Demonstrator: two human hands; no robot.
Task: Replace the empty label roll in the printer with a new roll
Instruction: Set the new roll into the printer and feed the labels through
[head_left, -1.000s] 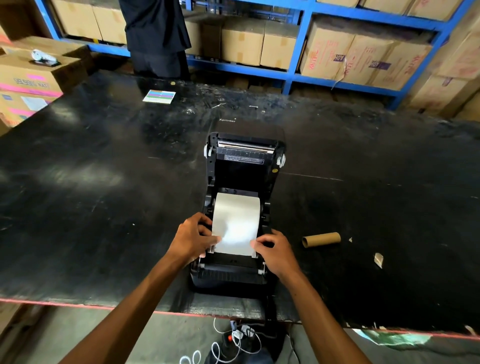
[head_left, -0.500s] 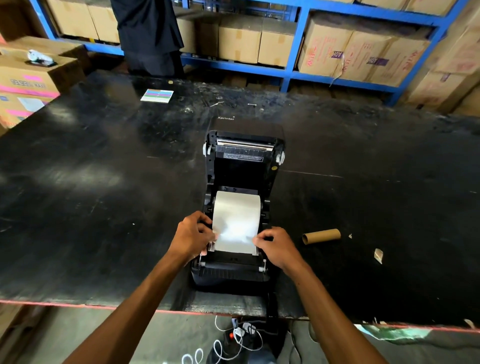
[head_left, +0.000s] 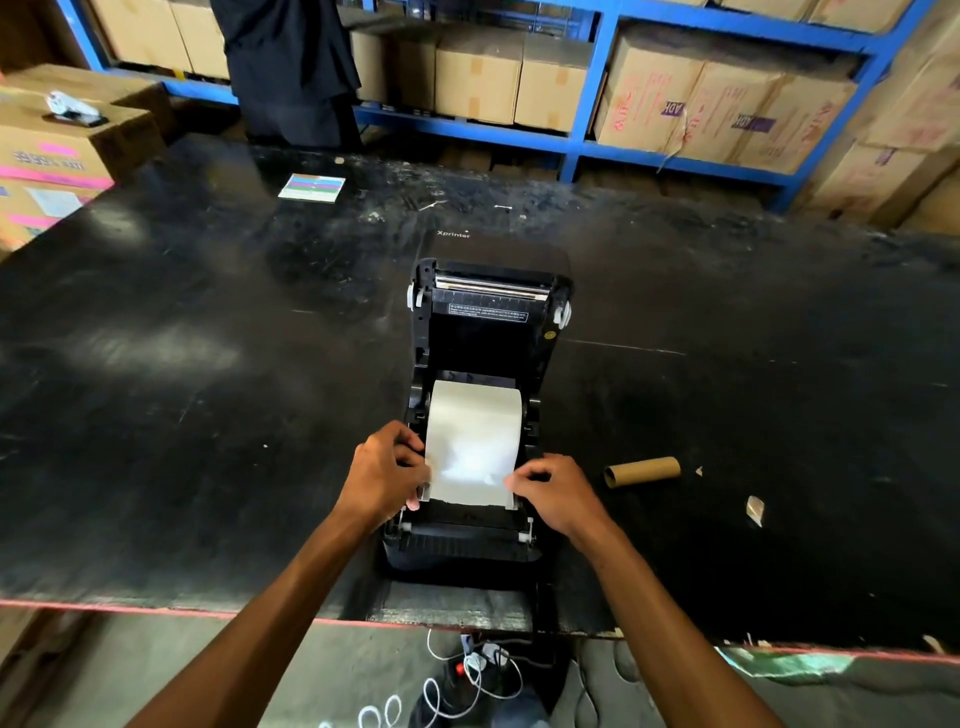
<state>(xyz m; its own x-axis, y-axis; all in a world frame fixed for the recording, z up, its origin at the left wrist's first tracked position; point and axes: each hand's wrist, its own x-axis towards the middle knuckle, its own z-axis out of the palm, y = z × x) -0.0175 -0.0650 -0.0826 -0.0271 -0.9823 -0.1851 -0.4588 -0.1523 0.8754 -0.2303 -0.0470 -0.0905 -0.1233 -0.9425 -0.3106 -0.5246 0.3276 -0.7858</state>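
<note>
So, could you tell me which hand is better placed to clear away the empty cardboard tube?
The right hand: the brown cardboard tube lies on the black table just to its right, while the left hand sits across the open black printer.

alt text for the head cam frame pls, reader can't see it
Seen from above, a person's left hand and right hand hold the side edges of white label paper fed forward from an open black printer on a black table. An empty cardboard core lies to the printer's right; blue shelving with cartons stands behind.
</note>
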